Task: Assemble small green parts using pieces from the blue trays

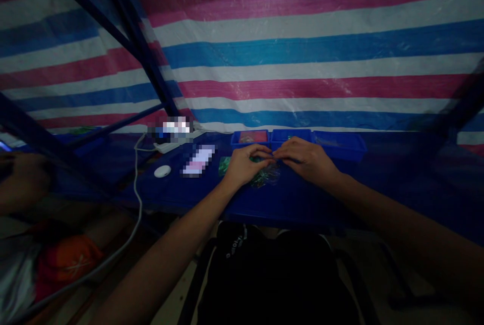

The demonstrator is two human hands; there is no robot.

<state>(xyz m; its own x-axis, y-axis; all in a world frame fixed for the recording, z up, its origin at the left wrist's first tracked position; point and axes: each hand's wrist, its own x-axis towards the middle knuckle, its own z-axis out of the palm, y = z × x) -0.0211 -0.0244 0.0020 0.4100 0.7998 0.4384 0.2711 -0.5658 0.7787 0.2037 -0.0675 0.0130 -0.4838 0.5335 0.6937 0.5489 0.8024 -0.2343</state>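
left hand point(245, 164) and right hand point(307, 161) fingertip to fingertip, both grips pinched closed, over small green plastic parts point(264, 178), dark blue desk point(181, 191)

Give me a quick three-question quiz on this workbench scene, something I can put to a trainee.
1. Multiple choice: where do the left hand and the right hand meet, fingertips together?
A) on the person's lap
B) over the small green parts
C) up in the air, well off the bench

2. True or false: the round white object lies on the blue table, to the left of both hands.

3. Fill in the missing word: the blue bin with reddish contents stands ___ the hands, toward the striped tarp.

Key: 1 B; 2 true; 3 behind.
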